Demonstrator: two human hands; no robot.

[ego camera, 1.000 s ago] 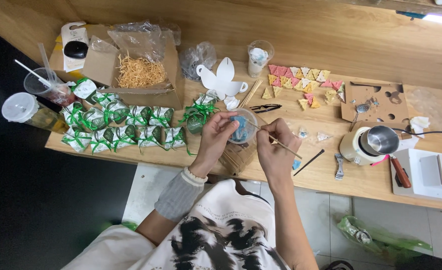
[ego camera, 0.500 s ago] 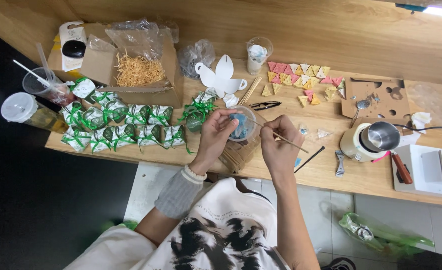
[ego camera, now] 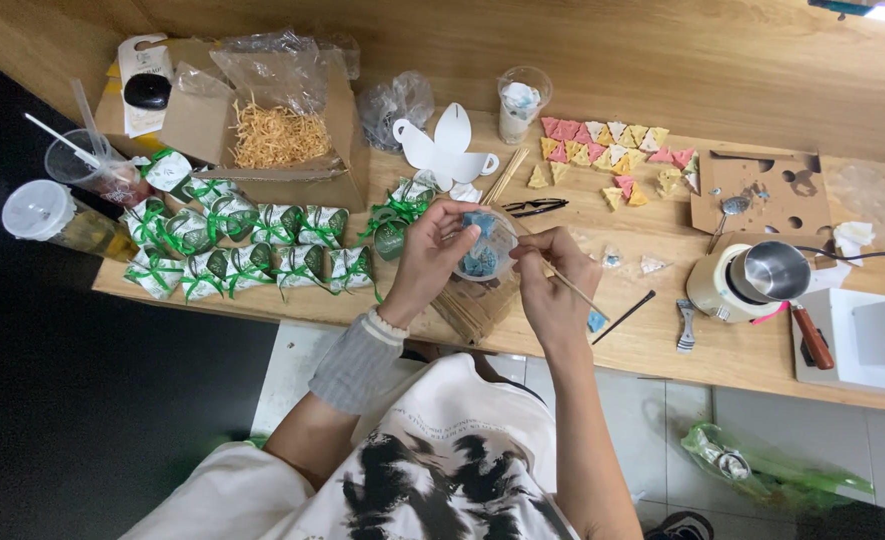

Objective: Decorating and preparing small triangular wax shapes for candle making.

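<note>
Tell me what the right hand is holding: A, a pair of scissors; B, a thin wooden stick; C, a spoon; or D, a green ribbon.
B: the right hand pinches a thin wooden stick beside the small clear cup held in the left hand.

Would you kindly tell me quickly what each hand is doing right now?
Left hand: closed around a small clear cup with blue contents.
Right hand: fingers pinched on a thin wooden stick at the cup.
</note>
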